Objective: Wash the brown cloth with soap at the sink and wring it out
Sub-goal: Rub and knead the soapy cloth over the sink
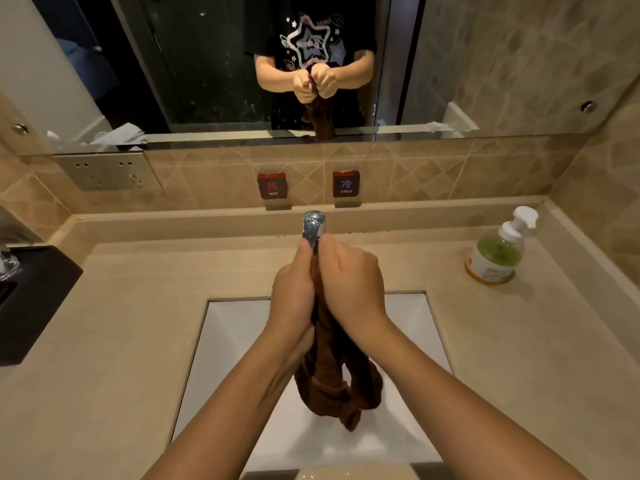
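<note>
Over the white sink (408, 323), the left hand (292, 296) and the right hand (353, 289) press together around the brown cloth (332, 386) — each grip is closed tight on it, thumbs pointing up. Its upper part is hidden between the palms; only the bunched lower end hangs free. Behind the thumbs the faucet (313, 225) is partly covered. A soap bottle (495, 258) stands on the surface (519, 341), at the right.

Faucet (313, 223) spout hidden behind left hand (292, 292) and right hand (351, 285), black tray (34, 299) cut off left
</note>
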